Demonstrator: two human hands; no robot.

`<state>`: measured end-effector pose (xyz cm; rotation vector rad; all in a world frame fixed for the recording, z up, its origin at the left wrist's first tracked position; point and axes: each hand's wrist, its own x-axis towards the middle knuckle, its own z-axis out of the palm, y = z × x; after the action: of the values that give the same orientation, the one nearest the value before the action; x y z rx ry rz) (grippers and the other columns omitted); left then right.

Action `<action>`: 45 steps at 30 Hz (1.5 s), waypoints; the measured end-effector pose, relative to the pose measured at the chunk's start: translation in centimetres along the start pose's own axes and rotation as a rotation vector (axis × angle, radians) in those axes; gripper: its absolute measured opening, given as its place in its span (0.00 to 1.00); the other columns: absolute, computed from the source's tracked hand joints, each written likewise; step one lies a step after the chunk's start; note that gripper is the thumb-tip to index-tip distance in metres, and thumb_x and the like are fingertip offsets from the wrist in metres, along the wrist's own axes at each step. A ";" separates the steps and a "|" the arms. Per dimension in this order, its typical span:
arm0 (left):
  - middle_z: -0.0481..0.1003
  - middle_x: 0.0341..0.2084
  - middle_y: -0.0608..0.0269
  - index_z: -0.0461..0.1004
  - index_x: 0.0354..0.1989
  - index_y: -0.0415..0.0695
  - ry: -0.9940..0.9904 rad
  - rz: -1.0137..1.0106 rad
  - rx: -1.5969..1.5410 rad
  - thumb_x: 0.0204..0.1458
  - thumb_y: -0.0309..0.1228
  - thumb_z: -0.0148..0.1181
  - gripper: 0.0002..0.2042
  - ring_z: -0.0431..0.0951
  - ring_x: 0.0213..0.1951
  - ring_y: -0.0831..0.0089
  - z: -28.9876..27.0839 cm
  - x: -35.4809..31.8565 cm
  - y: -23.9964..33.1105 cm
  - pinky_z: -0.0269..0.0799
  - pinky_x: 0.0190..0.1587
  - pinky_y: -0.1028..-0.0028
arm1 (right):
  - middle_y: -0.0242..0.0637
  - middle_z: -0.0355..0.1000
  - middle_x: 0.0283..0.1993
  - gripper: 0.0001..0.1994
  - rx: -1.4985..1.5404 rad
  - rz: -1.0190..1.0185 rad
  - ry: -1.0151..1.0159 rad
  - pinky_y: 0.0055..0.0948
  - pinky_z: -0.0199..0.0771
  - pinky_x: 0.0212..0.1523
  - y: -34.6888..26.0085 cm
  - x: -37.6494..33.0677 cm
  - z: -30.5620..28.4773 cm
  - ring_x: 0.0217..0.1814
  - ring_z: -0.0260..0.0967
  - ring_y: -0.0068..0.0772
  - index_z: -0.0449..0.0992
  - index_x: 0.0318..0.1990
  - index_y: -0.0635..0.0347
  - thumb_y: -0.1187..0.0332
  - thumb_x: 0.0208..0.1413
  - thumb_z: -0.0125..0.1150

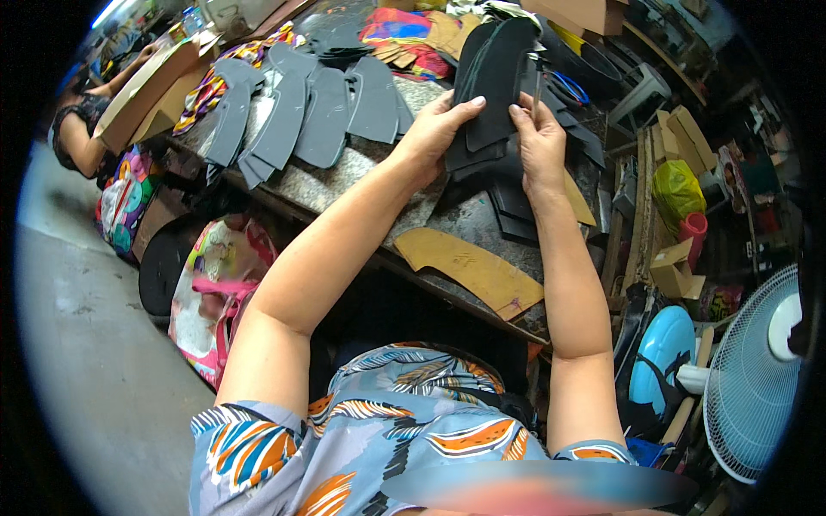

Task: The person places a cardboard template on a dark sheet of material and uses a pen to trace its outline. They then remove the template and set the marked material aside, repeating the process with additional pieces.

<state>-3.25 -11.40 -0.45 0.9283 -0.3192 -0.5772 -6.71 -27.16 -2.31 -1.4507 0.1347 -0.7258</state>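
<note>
A stack of black curved sheet pieces (497,64) is tilted up over the far side of the worktable. My left hand (434,133) grips its left edge, thumb lying on the front piece. At the right edge, my right hand (542,146) is closed, with a slim pen-like tool (538,82) standing up from its fingers; the thumb is at the edge of the stack. More black pieces (514,202) lie under and beside my hands. Several grey curved pieces (327,116) are spread in overlapping rows to the left. Nearer me rests a tan curved pattern piece (469,268).
The worktable (344,185) has colourful fabric pieces (400,34) at its far side. An open cardboard box (159,95) and another person (82,129) are at the far left. A blue stool seat (662,357) and a fan (757,370) stand close on the right.
</note>
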 end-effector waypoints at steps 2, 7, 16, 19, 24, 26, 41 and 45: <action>0.79 0.41 0.59 0.69 0.55 0.39 0.000 -0.034 0.013 0.58 0.34 0.60 0.19 0.83 0.37 0.69 -0.1 0.0 0.1 0.83 0.41 0.69 | 0.18 0.68 0.26 0.10 0.020 0.080 -0.023 0.14 0.47 0.16 -0.2 0.0 -0.3 0.17 0.52 0.06 0.78 0.48 0.58 0.71 0.60 0.64; 0.79 0.38 0.57 0.68 0.53 0.39 0.004 -0.138 -0.142 0.59 0.34 0.56 0.17 0.84 0.37 0.68 -0.1 0.1 0.3 0.84 0.41 0.70 | 0.18 0.67 0.24 0.08 0.074 0.112 -0.005 0.14 0.46 0.14 -0.8 -0.2 -0.2 0.14 0.50 0.08 0.77 0.46 0.57 0.69 0.60 0.63; 0.77 0.43 0.54 0.66 0.55 0.38 0.018 0.073 0.004 0.56 0.25 0.58 0.18 0.82 0.38 0.70 0.2 -0.2 0.2 0.84 0.39 0.69 | 0.18 0.67 0.23 0.06 0.120 0.134 -0.105 0.13 0.47 0.13 -2.2 -0.5 -0.2 0.13 0.51 0.07 0.75 0.40 0.54 0.67 0.58 0.66; 0.77 0.42 0.54 0.66 0.53 0.37 0.051 0.047 -0.008 0.55 0.23 0.58 0.17 0.82 0.37 0.69 -0.1 0.0 0.4 0.84 0.38 0.71 | 0.18 0.67 0.23 0.06 0.142 0.130 -0.094 0.12 0.48 0.13 -2.3 -0.6 -0.1 0.13 0.51 0.07 0.75 0.39 0.53 0.68 0.58 0.66; 0.76 0.39 0.55 0.66 0.52 0.38 0.084 0.065 -0.028 0.54 0.22 0.57 0.16 0.82 0.36 0.68 -0.4 0.2 0.4 0.84 0.38 0.71 | 0.19 0.68 0.24 0.04 0.176 0.113 0.001 0.13 0.49 0.13 -2.3 -0.5 -0.2 0.13 0.52 0.08 0.74 0.38 0.52 0.70 0.58 0.65; 0.76 0.39 0.55 0.66 0.51 0.37 0.101 0.101 -0.048 0.54 0.22 0.58 0.16 0.82 0.36 0.68 -0.6 0.3 0.4 0.84 0.38 0.70 | 0.20 0.68 0.25 0.04 0.181 0.131 0.027 0.14 0.50 0.13 -2.5 -0.3 -0.5 0.13 0.52 0.08 0.74 0.39 0.53 0.70 0.59 0.63; 0.78 0.42 0.53 0.68 0.53 0.35 0.124 0.062 -0.227 0.63 0.33 0.50 0.15 0.81 0.44 0.65 -0.5 0.6 0.2 0.80 0.47 0.66 | 0.31 0.77 0.40 0.22 0.193 0.208 -0.137 0.18 0.77 0.35 -1.1 0.0 -0.6 0.38 0.76 0.20 0.70 0.56 0.64 0.75 0.53 0.69; 0.77 0.44 0.53 0.68 0.54 0.35 0.135 0.140 -0.092 0.62 0.27 0.50 0.14 0.81 0.43 0.66 -0.3 0.6 0.1 0.80 0.46 0.68 | 0.32 0.78 0.40 0.24 0.202 0.172 -0.094 0.20 0.78 0.36 -1.1 0.0 -0.8 0.39 0.77 0.21 0.70 0.57 0.64 0.74 0.53 0.69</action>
<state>-2.63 -11.53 -0.55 0.8442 -0.2317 -0.3952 -7.48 -27.77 -1.38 -1.2600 0.1089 -0.5150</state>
